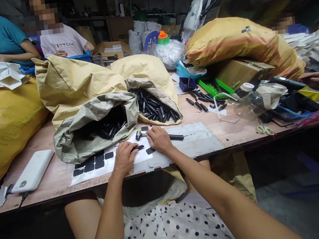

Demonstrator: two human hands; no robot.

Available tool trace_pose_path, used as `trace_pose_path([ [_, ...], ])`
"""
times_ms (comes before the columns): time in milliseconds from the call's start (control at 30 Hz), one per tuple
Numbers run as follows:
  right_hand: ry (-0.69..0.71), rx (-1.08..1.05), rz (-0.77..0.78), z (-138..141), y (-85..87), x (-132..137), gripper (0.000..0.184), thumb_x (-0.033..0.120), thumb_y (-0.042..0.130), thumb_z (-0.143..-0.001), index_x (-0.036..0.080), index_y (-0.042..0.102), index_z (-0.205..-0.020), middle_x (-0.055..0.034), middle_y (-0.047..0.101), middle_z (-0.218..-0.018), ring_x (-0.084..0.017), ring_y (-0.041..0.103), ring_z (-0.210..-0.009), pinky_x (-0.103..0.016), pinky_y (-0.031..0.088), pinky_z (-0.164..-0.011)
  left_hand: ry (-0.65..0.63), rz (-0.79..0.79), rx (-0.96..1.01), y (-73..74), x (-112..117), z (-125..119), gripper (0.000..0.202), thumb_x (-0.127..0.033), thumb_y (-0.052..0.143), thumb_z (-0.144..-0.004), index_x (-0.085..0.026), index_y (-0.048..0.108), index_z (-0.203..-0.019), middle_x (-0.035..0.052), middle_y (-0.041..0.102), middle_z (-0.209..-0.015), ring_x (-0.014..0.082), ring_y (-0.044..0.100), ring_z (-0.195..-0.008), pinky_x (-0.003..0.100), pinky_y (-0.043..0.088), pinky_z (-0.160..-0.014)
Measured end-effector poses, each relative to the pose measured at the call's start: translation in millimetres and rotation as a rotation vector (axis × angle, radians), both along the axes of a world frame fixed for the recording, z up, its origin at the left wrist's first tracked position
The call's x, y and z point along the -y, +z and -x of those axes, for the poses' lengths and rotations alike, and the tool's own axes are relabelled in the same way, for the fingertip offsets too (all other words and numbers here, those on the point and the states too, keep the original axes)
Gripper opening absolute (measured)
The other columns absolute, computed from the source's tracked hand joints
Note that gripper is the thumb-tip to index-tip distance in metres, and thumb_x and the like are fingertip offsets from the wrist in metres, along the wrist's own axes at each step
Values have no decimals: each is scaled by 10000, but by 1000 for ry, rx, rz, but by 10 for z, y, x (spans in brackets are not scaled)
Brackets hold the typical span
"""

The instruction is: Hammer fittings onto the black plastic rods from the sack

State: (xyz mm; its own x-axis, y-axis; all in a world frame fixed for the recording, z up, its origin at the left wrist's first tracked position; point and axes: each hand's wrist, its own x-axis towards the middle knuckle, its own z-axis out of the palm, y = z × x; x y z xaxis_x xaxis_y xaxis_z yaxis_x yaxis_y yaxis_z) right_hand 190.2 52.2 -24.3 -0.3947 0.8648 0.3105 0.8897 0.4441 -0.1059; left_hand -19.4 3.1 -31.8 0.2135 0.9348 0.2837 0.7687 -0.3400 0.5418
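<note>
My left hand (124,158) is closed around a short black tube-like piece (138,147), whose end sticks out to the right above the table. Beside it my right hand (159,138) grips a small hammer (176,137) near its head; the black handle points right and the yellow-tipped head lies to the left of my fingers. Under both hands are a white sheet (111,167) with black rounded stickers (99,161) and a flat grey board (192,144). Just behind them, an open woven sack (93,108) holds black cylindrical parts (110,128).
A second sack (149,66) of black parts stands behind. To the right are loose black parts (201,106), a green tray (212,89), a plastic jug (262,98) and scissors (265,130). A white power bank (33,170) lies left. Other people sit across the table and at far right.
</note>
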Motion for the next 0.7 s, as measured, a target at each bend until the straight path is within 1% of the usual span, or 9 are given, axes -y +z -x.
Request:
trace_pose_path([
  [67, 3, -3, 1, -2, 4, 4, 202, 256, 535, -1010, 205, 702, -1109, -106, 635, -1033, -258, 513, -979, -350, 378, -809, -4, -6, 52, -17, -6, 39, 294, -253, 679, -864, -253, 728, -1154, 41, 695, -996, 260, 604, -973, 421, 501, -920],
  [133, 6, -6, 9, -7, 9, 12, 211, 255, 531, -1012, 202, 705, -1118, -109, 639, -1036, -258, 518, -985, -351, 384, -815, 13, -4, 91, -20, -5, 63, 325, -253, 726, -814, -245, 719, -1139, 37, 695, -1000, 265, 600, -982, 427, 503, -931],
  [267, 13, -25, 24, -23, 19, 11, 232, 253, 529, -1017, 213, 708, -1159, -109, 648, -1054, -259, 531, -1007, -348, 399, -823, 50, 13, 138, -20, -12, 67, 200, -244, 735, -795, -253, 727, -995, 36, 698, -993, 273, 596, -1006, 429, 504, -936],
  [367, 20, -41, 62, -47, 48, -18, 231, 243, 545, -1011, 229, 716, -1165, -101, 657, -1047, -254, 548, -1012, -341, 419, -824, 26, 44, 151, -9, -31, 68, 139, -246, 731, -806, -259, 745, -944, 27, 702, -947, 261, 598, -976, 419, 500, -929],
  [467, 15, -82, 115, -92, 106, -11, 229, 230, 551, -1005, 239, 730, -1147, -89, 669, -1034, -244, 577, -1011, -332, 451, -833, -8, 82, 144, 5, -54, 67, 122, -258, 746, -809, -266, 770, -929, 20, 708, -898, 252, 600, -953, 405, 494, -913],
  [567, -6, -207, 109, -135, 162, 109, 269, 230, 520, -1017, 252, 726, -1189, -75, 680, -1055, -226, 608, -1029, -310, 485, -868, 8, 103, 134, 8, -68, 46, 120, -272, 767, -805, -272, 786, -924, 18, 722, -893, 252, 604, -968, 397, 490, -910],
  [633, -7, -295, 100, -144, 183, 248, 297, 235, 501, -1026, 255, 712, -1234, -64, 684, -1054, -211, 630, -1023, -289, 502, -880, 39, 112, 128, 8, -69, 20, 126, -289, 780, -800, -280, 794, -925, 16, 732, -908, 252, 605, -978, 393, 491, -906],
  [700, 14, -336, 112, -134, 194, 396, 305, 241, 490, -1032, 254, 711, -1241, -53, 687, -1018, -198, 649, -986, -273, 514, -864, 68, 124, 128, 14, -66, -8, 129, -308, 787, -796, -290, 800, -924, 13, 736, -915, 254, 605, -980, 391, 495, -894],
])
